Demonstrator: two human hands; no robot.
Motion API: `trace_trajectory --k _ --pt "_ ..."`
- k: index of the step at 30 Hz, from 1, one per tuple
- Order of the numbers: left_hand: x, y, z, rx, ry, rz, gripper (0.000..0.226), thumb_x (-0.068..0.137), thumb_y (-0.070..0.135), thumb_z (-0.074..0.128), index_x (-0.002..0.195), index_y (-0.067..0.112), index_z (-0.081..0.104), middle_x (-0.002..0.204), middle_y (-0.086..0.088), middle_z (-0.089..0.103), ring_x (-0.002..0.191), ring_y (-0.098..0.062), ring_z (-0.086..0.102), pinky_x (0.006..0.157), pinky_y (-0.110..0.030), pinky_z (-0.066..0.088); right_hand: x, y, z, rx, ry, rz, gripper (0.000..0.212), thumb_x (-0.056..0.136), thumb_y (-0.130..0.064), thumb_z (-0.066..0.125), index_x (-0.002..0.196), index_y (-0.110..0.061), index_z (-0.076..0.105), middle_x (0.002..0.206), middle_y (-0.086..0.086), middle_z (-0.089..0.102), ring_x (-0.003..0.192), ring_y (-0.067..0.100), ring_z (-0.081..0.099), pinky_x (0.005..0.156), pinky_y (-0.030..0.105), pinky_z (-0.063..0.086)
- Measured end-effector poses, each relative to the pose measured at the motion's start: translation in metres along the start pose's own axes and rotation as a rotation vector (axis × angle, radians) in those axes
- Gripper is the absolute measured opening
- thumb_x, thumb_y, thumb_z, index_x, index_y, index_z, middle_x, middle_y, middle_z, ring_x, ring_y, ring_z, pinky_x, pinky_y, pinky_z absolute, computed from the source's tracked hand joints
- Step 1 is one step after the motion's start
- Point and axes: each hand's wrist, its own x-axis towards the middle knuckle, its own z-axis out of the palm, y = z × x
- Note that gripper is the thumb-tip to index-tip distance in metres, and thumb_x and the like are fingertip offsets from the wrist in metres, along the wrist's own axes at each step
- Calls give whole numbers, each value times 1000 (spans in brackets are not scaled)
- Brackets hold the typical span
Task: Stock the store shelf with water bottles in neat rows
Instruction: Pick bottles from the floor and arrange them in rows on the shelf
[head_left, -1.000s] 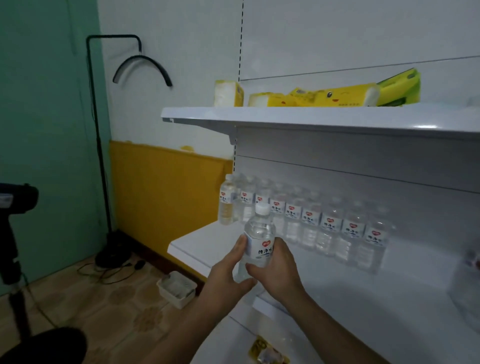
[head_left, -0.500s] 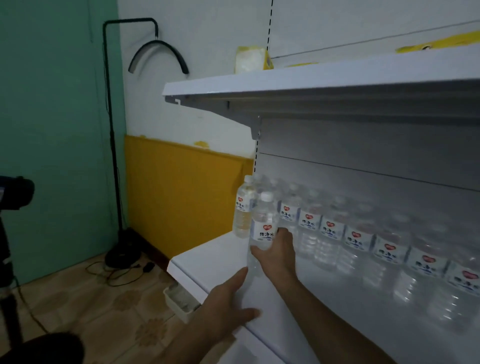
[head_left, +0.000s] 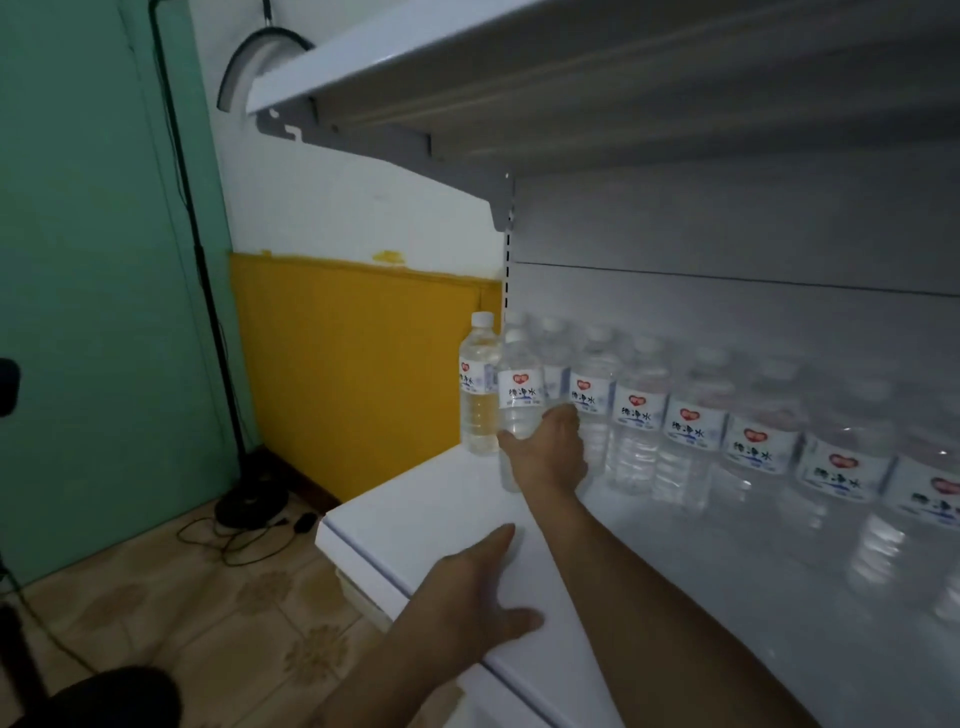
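My right hand grips a clear water bottle with a white label around its lower body. The bottle stands upright on the white shelf, near the left end of a row of bottles that runs along the back panel to the right. One more bottle stands at the far left corner, just behind the held one. My left hand lies flat and open on the shelf's front edge, holding nothing.
An upper shelf overhangs the bottles closely. Left of the shelf unit are a yellow wall panel, a green wall, and a black lamp stand with cables on the tiled floor. A dark round object sits at bottom left.
The bottle went from both hands in front of the shelf to standing at the row's left end. My left hand let go and dropped to the shelf edge. The view moved closer and lower.
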Motion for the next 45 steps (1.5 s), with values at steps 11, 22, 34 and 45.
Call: trace_trajectory --k 11,22,34,45 --pt "-4 5 1 -55 -8 -26 79 80 52 66 147 36 27 147 19 38 130 -9 43 109 -29 36 0 0 -16 115 -2 182 70 71 -37 82 123 -6 48 123 12 54 112 32 57 83 42 49" --pt "1 3 -2 -60 -16 -2 71 78 57 65 140 41 34 139 25 43 129 -6 43 101 -16 34 -1 -11 13 63 120 110 74 70 -36 85 123 -6 43 125 11 50 120 29 48 84 46 53" --pt "7 -9 1 -37 1 38 84 72 66 64 144 38 31 144 20 41 131 -9 41 112 -26 31 12 -9 33 -9 192 91 80 69 -41 85 124 -3 42 126 14 48 119 29 48 82 45 54" --pt "8 -16 9 -83 38 13 92 69 62 71 146 33 30 147 18 39 132 -9 41 110 -25 31 13 -6 24 21 124 88 86 64 -39 88 125 -3 40 129 16 47 120 32 51 86 47 52"
